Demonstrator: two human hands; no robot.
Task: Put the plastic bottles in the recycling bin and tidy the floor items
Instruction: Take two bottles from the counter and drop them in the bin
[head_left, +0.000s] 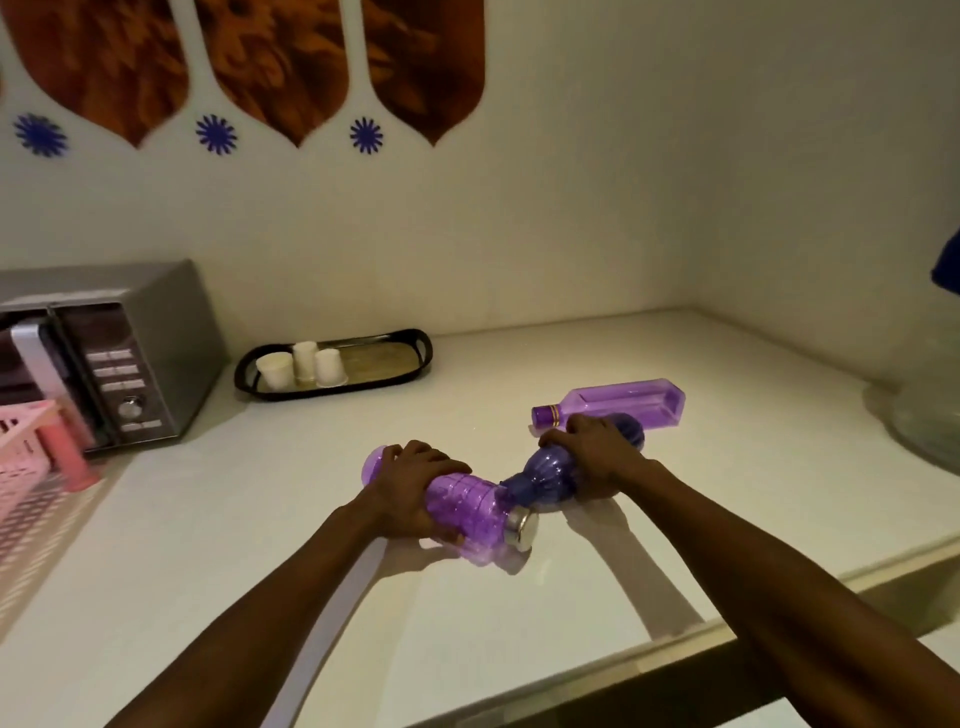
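Three purple plastic bottles are on the white counter (208, 545). My left hand (415, 483) grips a light purple ribbed bottle (467, 506) with a silver cap, lying on its side. My right hand (592, 457) grips a darker purple bottle (545, 475), its neck pointing toward the first bottle. Behind my right hand a flat rectangular purple bottle (623, 402) lies on its side, untouched.
A microwave (114, 358) stands at the left, with a pink basket (26, 457) in front of it. A black tray (374, 358) with three white cups (304, 364) sits near the wall. A large clear water jug (930, 415) is at the right edge. The counter's front edge runs lower right.
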